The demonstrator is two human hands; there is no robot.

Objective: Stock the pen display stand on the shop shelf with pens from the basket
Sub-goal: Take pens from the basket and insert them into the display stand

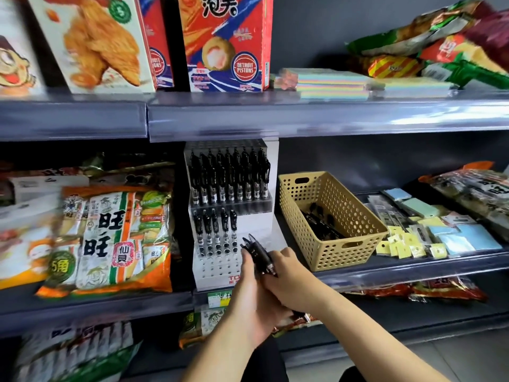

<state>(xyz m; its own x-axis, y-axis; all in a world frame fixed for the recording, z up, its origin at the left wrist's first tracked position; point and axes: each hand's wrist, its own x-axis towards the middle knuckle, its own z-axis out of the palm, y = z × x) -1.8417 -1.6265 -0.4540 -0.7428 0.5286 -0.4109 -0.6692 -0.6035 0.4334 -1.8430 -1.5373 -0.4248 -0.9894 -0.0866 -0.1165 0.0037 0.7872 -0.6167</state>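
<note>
Your left hand (248, 290) is wrapped around a bundle of black pens (259, 253), fingers curled tight on the barrels. The bundle tilts up and to the left, its clip ends just in front of the lower tier of the pen display stand (214, 270). Your right hand (287, 274) comes in from the right and meets the same bundle. Its fingers are curled onto the pens just above your left hand, and the 2 hands touch. Whether it pinches 1 pen or several, you cannot tell. A pen tip pokes out below your right wrist.

The stand sits on the middle shelf (413, 268), between the rice cracker bags (110, 238) on the left and the tan perforated basket (344, 256) on the right. Its upper tier is packed with upright black pens. On the lower tier, 5 pens (216, 232) stand in the back row at the left, with open holes in front of them and to their right. A few loose pens (322, 224) lie in the bottom of the basket. Sticky-note packets (440, 232) lie on the shelf to the right of the basket.
</note>
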